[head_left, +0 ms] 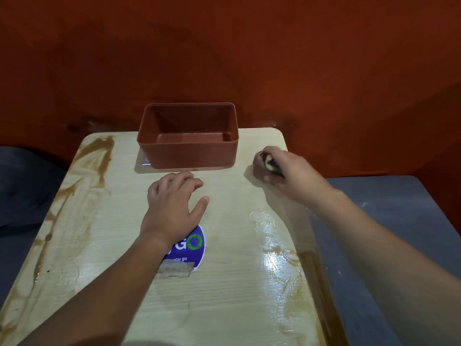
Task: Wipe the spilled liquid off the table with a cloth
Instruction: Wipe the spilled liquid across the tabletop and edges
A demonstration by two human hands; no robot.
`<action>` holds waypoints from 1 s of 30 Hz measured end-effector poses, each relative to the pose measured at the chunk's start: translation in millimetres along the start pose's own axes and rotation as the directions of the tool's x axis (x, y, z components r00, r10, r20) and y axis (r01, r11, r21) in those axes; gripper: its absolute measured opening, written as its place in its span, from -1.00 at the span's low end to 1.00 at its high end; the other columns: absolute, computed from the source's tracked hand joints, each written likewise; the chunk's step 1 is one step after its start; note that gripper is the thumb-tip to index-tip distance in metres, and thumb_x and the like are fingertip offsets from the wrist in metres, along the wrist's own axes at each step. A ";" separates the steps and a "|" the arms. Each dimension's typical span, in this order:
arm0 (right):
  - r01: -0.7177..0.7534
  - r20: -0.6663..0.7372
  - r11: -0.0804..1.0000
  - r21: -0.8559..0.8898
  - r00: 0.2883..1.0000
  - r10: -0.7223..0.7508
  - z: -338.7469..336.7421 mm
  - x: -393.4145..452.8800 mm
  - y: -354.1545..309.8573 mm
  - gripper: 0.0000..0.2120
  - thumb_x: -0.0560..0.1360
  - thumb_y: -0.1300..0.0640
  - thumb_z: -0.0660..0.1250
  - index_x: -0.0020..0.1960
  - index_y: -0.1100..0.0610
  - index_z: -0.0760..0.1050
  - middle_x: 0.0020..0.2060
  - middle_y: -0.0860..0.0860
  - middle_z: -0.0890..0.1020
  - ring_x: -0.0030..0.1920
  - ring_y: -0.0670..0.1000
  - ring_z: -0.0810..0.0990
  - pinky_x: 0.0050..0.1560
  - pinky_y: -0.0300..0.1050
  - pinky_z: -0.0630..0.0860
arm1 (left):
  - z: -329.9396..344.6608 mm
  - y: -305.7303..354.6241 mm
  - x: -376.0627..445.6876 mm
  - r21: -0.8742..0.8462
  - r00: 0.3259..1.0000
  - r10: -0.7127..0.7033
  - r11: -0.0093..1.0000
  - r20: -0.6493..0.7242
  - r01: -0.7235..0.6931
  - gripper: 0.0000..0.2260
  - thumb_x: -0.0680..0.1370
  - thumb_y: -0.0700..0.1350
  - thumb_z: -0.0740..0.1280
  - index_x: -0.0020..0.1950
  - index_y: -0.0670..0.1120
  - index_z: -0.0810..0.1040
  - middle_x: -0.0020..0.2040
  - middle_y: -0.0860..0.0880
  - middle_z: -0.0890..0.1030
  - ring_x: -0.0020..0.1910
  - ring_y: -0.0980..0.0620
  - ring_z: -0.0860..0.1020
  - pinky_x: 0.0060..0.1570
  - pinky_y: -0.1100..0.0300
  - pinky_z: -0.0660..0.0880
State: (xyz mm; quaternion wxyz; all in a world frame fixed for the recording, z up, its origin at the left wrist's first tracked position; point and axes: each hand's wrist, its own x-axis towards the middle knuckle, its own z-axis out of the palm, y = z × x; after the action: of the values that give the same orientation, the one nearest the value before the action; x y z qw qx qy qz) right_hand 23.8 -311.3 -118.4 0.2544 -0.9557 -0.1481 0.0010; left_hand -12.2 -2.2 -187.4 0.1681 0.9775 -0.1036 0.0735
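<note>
A small dark, wadded cloth [267, 163] is pressed onto the pale wooden table [119, 245] at the far right, and my right hand [287, 174] is shut on it. A brown liquid streak [98, 156] runs down the table's left side. A glossy wet patch [277, 258] with brownish traces covers the right side, nearer to me than the cloth. My left hand [174, 206] rests flat on the table's middle, fingers apart, holding nothing.
A brown plastic tub [187, 156], with nothing in it, stands at the table's far middle edge against an orange-red wall. A round blue sticker [192, 245] with a taped strip lies under my left wrist. Dark blue-grey surfaces flank the table on both sides.
</note>
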 end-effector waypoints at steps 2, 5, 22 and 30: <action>-0.002 0.051 0.996 -0.086 0.999 0.007 12.7 -6.4 -6.8 -0.54 0.56 0.17 0.38 0.41 -0.03 0.38 0.20 0.07 0.56 0.17 0.17 0.47 0.15 0.18 0.50 | 0.7 -0.3 0.3 0.001 1.000 -0.001 1.000 -0.003 0.001 -0.62 0.61 0.31 0.15 0.32 0.19 0.51 0.38 0.16 0.47 0.41 0.05 0.34 0.45 -0.08 0.21; 0.111 0.061 0.992 -0.061 0.992 -0.107 25.0 -55.5 -21.1 -0.47 0.47 0.19 0.40 0.36 -0.15 0.36 0.21 -0.08 0.51 0.14 0.06 0.42 0.15 0.05 0.51 | 1.0 -0.2 0.1 -0.002 1.000 0.000 1.000 -0.006 0.000 -0.62 0.61 0.31 0.16 0.32 0.18 0.52 0.38 0.16 0.47 0.41 0.04 0.35 0.45 -0.08 0.22; 0.216 0.207 0.976 0.029 0.954 -0.217 16.9 -115.5 -28.3 -0.50 0.52 0.04 0.46 0.38 -0.18 0.36 0.20 -0.26 0.46 0.19 -0.11 0.45 0.17 -0.12 0.49 | 0.7 -0.8 0.1 0.001 1.000 0.008 1.000 -0.012 -0.008 -0.63 0.62 0.30 0.17 0.32 0.17 0.52 0.39 0.14 0.47 0.40 0.02 0.35 0.44 -0.10 0.22; 0.092 0.114 0.988 0.123 0.988 -0.106 -17.6 -68.8 -0.9 -0.72 0.51 0.20 0.44 0.04 -0.09 0.41 -0.03 -0.12 0.60 -0.02 0.02 0.51 0.06 0.01 0.52 | -2.2 1.8 -0.7 0.005 1.000 0.011 1.000 -0.011 -0.011 -0.61 0.62 0.29 0.18 0.33 0.14 0.55 0.37 0.11 0.50 0.38 -0.01 0.37 0.41 -0.12 0.24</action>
State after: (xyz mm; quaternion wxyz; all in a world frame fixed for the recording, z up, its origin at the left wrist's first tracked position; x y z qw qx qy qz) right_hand -40.9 -338.6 -107.7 0.3003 -0.9288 -0.2100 0.0547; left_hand -13.6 -3.0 -184.9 0.1658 0.9770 -0.1080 0.0799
